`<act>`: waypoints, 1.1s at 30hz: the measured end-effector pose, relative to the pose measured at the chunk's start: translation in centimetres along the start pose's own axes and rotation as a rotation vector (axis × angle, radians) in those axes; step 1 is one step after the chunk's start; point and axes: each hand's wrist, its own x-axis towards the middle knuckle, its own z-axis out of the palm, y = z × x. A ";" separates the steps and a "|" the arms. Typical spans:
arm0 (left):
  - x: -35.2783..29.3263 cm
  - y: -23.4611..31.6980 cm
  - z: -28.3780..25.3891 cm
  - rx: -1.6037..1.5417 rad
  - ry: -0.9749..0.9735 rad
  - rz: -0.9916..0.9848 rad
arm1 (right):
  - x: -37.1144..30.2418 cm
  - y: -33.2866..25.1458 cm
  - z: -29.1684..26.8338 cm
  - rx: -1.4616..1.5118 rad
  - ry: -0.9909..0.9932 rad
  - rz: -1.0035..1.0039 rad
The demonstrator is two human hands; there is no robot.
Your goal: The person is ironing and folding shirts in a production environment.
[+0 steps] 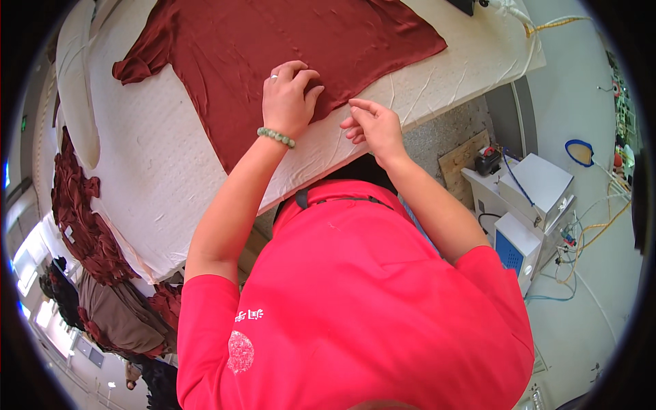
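A dark red knit garment (pixel 239 55) lies spread on a padded white table (pixel 164 157), a sleeve stretching toward the far left. My left hand (pixel 290 99), wearing a ring and a green bead bracelet (pixel 276 137), rests on the cloth close to its near edge. Its fingers are bent and apart, with the thumb out to the side. Just right of it, my right hand (pixel 379 130) is at the garment's hem, loosely curled with fingers apart. The index fingertip is at the cloth edge; whether it touches the fabric is hard to tell. Nothing shows in either hand.
A long white padded board (pixel 76 89) stands along the table's left side. Dark red garments (pixel 89 212) hang or pile beyond that edge, with a brown cloth (pixel 119 307) lower down. White machine boxes (pixel 540 188) with hoses stand on the floor at right. A cord (pixel 547 26) crosses the far right corner.
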 end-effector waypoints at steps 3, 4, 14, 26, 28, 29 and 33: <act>0.1 0.3 0.7 0.035 -0.040 -0.015 | -0.6 0.0 0.6 0.137 -0.002 0.088; 0.1 0.4 0.9 0.029 -0.042 -0.031 | -0.8 0.0 0.8 0.170 0.000 0.097; 0.2 0.4 1.7 -0.002 -0.070 -0.091 | -0.8 0.2 3.2 0.438 0.072 0.095; 0.0 0.5 1.8 -0.027 -0.108 -0.135 | 0.1 0.1 4.7 0.407 0.204 0.034; 0.0 0.6 1.7 -0.010 -0.117 -0.138 | 0.4 0.3 4.7 0.400 0.208 0.056; 0.0 0.6 1.7 0.006 -0.122 -0.138 | 0.5 0.4 4.7 0.397 0.212 0.056; 0.1 0.7 1.6 0.026 -0.140 -0.159 | 0.9 0.7 4.8 0.358 0.225 0.043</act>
